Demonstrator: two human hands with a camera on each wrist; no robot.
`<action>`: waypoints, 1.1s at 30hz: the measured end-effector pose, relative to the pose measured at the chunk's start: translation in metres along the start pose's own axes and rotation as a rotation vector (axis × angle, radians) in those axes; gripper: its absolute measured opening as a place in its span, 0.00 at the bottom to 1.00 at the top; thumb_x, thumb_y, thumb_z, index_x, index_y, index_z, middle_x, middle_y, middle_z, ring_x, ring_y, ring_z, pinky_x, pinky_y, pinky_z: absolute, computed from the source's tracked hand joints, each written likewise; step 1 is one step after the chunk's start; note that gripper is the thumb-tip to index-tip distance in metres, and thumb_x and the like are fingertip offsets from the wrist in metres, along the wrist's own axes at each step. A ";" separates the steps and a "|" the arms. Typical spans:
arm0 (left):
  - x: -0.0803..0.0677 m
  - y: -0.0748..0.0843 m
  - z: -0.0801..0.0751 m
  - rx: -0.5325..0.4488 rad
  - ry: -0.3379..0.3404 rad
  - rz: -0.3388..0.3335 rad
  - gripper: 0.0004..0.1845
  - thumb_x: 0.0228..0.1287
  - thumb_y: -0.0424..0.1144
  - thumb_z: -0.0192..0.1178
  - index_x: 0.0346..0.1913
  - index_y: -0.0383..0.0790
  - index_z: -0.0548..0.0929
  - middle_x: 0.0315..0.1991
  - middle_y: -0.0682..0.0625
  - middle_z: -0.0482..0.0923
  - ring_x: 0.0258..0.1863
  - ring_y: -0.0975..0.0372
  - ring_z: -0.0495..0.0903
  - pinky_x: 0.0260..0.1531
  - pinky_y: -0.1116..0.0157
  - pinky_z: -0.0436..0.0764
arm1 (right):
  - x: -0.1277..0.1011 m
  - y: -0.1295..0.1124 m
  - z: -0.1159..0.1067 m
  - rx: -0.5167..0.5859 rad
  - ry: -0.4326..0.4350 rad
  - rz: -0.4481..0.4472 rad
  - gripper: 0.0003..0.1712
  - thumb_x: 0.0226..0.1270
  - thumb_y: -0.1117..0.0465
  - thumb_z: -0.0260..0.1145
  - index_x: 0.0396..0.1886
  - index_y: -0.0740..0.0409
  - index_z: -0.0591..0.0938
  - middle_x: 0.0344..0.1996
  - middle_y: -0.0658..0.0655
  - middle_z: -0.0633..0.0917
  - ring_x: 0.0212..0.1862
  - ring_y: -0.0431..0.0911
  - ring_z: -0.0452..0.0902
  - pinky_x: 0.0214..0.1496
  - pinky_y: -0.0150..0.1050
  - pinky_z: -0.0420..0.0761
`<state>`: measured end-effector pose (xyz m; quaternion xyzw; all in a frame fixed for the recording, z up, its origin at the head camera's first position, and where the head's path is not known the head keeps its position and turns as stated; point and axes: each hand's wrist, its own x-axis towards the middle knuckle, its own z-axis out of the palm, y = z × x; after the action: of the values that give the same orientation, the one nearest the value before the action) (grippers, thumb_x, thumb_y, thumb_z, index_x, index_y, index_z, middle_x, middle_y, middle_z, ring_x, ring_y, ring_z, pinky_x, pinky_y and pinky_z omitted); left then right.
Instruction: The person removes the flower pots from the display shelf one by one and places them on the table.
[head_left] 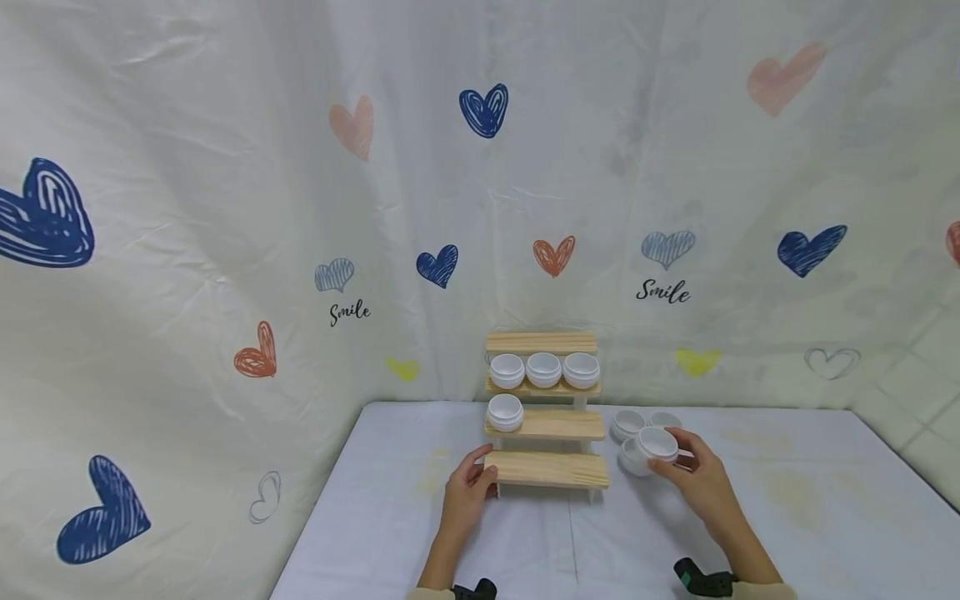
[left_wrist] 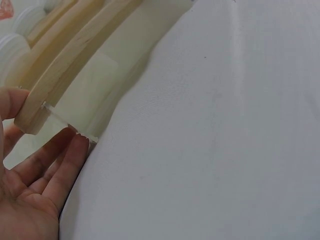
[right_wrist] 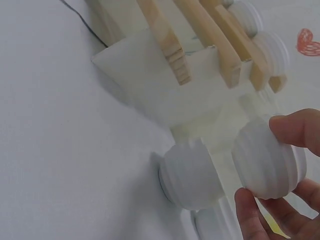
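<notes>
My right hand grips a small white bowl with ribbed sides, thumb on one side and fingers on the other. In the right wrist view that bowl is raised beside another white bowl on the table. My left hand holds the left end of the lowest step of a wooden tiered stand. Its fingertips reach the stand's clear leg below the plank. Three white bowls line the third step up, and one white bowl sits at the left of the second.
More white bowls stand on the white-covered table to the stand's right, close by my right hand. A light curtain printed with hearts hangs right behind the stand. A dark cable runs near the stand in the right wrist view.
</notes>
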<state>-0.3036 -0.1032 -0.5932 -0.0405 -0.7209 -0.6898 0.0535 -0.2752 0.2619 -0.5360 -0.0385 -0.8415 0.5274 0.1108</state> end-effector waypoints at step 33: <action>0.000 0.000 -0.003 0.001 -0.014 0.008 0.24 0.72 0.38 0.62 0.68 0.41 0.77 0.48 0.39 0.87 0.39 0.63 0.87 0.38 0.66 0.88 | 0.005 0.022 -0.018 -0.037 0.004 0.118 0.46 0.66 0.45 0.73 0.76 0.61 0.64 0.65 0.66 0.73 0.40 0.22 0.70 0.41 0.25 0.78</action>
<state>-0.3040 -0.1063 -0.5932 -0.0483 -0.7214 -0.6890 0.0511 -0.2770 0.2881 -0.5472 -0.0912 -0.8472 0.5172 0.0803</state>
